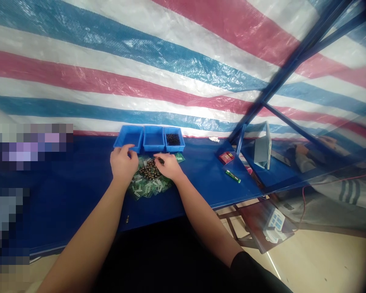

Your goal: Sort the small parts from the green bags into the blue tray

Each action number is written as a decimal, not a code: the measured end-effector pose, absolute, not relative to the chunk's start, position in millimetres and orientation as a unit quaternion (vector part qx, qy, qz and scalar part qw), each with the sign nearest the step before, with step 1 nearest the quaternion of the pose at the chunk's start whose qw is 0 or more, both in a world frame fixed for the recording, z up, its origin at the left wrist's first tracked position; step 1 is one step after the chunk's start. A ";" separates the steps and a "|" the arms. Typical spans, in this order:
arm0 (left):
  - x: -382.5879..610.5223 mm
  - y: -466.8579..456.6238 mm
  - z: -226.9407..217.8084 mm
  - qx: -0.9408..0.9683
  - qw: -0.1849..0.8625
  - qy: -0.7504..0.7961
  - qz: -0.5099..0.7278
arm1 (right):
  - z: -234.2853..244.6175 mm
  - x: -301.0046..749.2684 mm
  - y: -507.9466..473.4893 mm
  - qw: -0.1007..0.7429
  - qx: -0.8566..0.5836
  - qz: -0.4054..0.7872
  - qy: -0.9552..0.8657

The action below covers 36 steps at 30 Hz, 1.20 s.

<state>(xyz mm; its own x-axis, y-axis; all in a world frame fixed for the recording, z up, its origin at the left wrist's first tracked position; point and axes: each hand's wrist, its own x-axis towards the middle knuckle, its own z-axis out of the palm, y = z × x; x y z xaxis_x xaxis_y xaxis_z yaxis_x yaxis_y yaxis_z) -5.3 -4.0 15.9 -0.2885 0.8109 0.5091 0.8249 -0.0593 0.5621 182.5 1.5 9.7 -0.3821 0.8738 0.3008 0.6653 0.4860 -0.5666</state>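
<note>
My left hand (122,162) rests at the near edge of the left blue bin (128,137), fingers curled with the thumb out; what it holds, if anything, I cannot make out. My right hand (168,165) lies on a heap of small green and clear parts (148,186) with a cluster of small dark brown pieces (149,171) between the hands. Its fingers pinch towards that cluster. A middle blue bin (154,139) and a right blue bin (173,139) holding dark pieces stand just behind the heap.
The blue table (64,195) runs left, with its front edge near me. A red box (226,156), a green marker (233,176) and a grey stand (263,145) lie right. A striped tarpaulin (140,61) hangs behind; blue frame bars (293,65) cross at right.
</note>
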 end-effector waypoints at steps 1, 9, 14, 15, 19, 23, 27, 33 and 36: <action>-5.5 -2.9 13.9 -0.600 0.007 -0.687 -0.409 | 9.6 181.8 1.1 0.288 -0.477 0.176 -0.812; -3.0 -2.1 11.6 -0.604 -0.016 -0.697 -0.387 | 2.2 184.4 5.4 0.291 -0.588 0.135 -0.743; -0.8 -2.3 10.8 -0.605 -0.026 -0.693 -0.390 | -0.9 186.6 8.1 0.280 -0.589 0.155 -0.742; -0.6 -2.1 10.5 -0.605 -0.024 -0.695 -0.389 | -0.5 186.6 8.1 0.281 -0.589 0.158 -0.741; -0.9 -0.9 9.2 -0.604 -0.021 -0.697 -0.386 | 2.8 185.8 7.9 0.316 -0.580 0.161 -0.733; -2.0 0.1 7.8 -0.610 -0.027 -0.690 -0.388 | 6.7 184.4 6.4 0.387 -0.522 0.164 -0.742; -2.3 0.2 7.7 -0.620 -0.036 -0.681 -0.388 | 13.6 183.9 -0.4 0.389 -0.467 0.188 -0.771; -5.7 2.2 7.5 -0.639 -0.047 -0.658 -0.396 | 32.2 177.4 -16.6 0.332 -0.408 0.152 -0.837; -8.1 3.9 6.4 -0.649 -0.051 -0.641 -0.406 | 41.9 162.2 -34.2 0.265 -0.298 0.160 -0.903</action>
<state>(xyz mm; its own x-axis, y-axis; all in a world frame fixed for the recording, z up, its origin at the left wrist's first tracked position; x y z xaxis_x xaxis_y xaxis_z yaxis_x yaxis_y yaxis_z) -8.1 3.9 6.4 -0.1524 0.8734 0.4625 0.7908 -0.1729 0.5871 162.2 -34.2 41.9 -0.6821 0.6229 0.3831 0.4538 0.7713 -0.4463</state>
